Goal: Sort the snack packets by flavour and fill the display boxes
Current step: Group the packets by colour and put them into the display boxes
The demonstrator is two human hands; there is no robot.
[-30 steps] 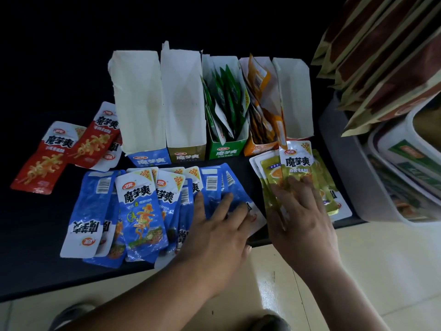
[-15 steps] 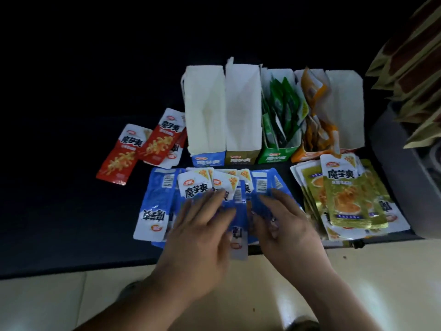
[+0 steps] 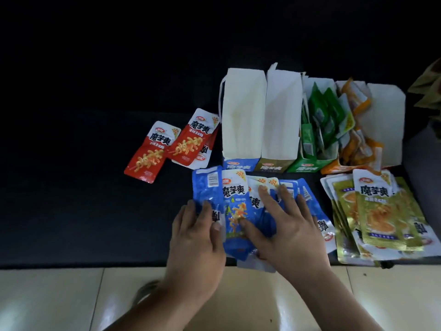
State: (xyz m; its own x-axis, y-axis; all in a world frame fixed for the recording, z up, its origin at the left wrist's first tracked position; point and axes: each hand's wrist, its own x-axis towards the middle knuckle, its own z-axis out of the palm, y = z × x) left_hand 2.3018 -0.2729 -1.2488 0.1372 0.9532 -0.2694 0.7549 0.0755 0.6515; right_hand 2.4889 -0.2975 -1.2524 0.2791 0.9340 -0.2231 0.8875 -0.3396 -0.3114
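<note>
Both hands lie on the fanned blue packets (image 3: pixel 235 197), which sit at the front edge of the dark surface (image 3: pixel 71 211), some hanging over that edge. The left hand (image 3: pixel 195 237) rests on the pile's left side, fingers (image 3: pixel 205 206) only lightly bent and thumb laid on top. The right hand (image 3: pixel 288 232) is spread wide and flat over the pile's right half, its thumb reaching towards the middle. Neither hand is closed round a packet; both press from above, a little apart, with the blue pile between them.

The step in hand looks like gathering the blue flavour into one stack. To do it well, the hands should slide inwards together so the fan squares up, then lift the stack upright and drop it into the blue box (image 3: pixel 241 125). That box stands just behind the pile, leftmost in the row towards the back right, and looks empty. The foil is slick, so a loose grip could spill packets over the front edge.

Beside it stands the olive box (image 3: pixel 280 115), also unfilled, then the green box (image 3: pixel 307 164) and orange box (image 3: pixel 334 167), both holding packets. Red packets (image 3: pixel 167 149) lie left of the row, and olive packets (image 3: pixel 379 211) wait at the front right corner.
</note>
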